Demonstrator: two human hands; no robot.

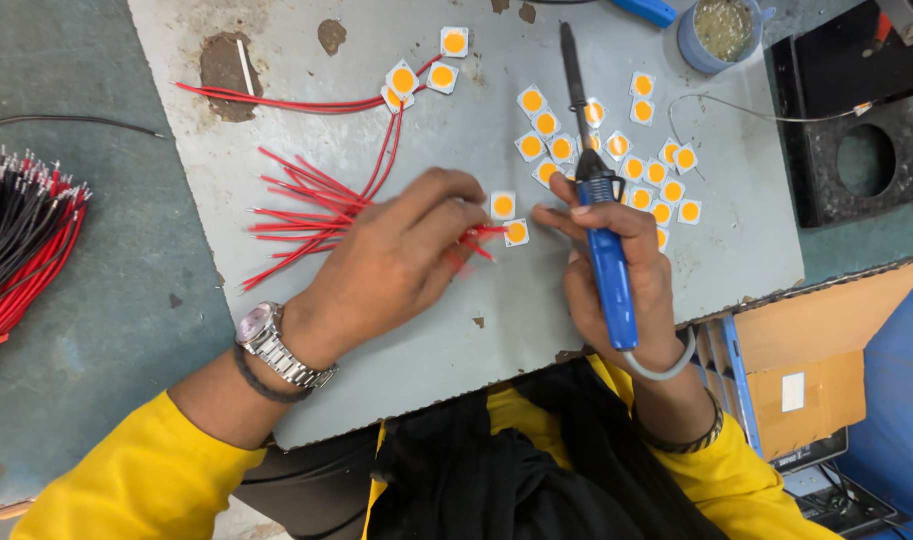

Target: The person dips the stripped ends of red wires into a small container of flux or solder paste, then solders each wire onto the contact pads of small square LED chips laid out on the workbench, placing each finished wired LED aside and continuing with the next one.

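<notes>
Grey bench [676, 260] holds a small square chip [515, 232] right between both hands, left hand [396, 265] pinching red wires [481, 236] beside it, right hand [616, 275] gripping a blue soldering iron [601, 235] pointing away.

Grey sheet-metal surface [476, 90], matt, scuffed and pitted with brown rust patches. Glossy blue plastic grip on the soldering iron [609, 270], dark dull metal along its shaft. Smooth red plastic insulation on the loose wires [306, 205], bare metal at their tips. Small square chips [502, 205], white matt edges around a smooth yellow centre. Shiny steel-link wristwatch [274, 345] on the left hand [396, 260]; beaded band at the wrist of the right hand [616, 265]. Soft yellow cloth sleeves [146, 480]. Brown matt cardboard box [806, 370]. Blue plastic pot [721, 35], coarse brassy wool inside.
</notes>
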